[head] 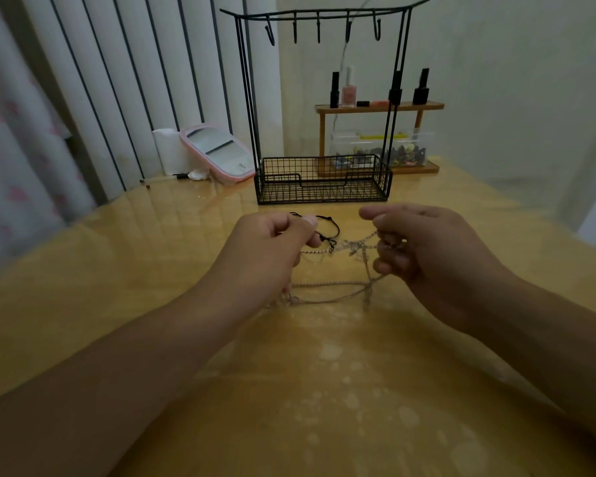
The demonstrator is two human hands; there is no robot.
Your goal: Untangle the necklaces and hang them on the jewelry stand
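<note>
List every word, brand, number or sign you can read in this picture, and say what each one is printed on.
None can be read.
Pink-framed mirror: a small dark mark near its lower edge, too small and blurred to read.
Nail polish bottles on the wooden shelf: no legible labels.
Clear plastic box: no text visible.
Jewelry stand: no markings.

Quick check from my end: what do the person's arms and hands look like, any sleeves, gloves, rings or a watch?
Both forearms are bare with no sleeves in view. The left hand and right hand wear no gloves, and no rings, watch or bracelet show on the visible sides. One short, unpainted thumbnail shows on the left hand.
</note>
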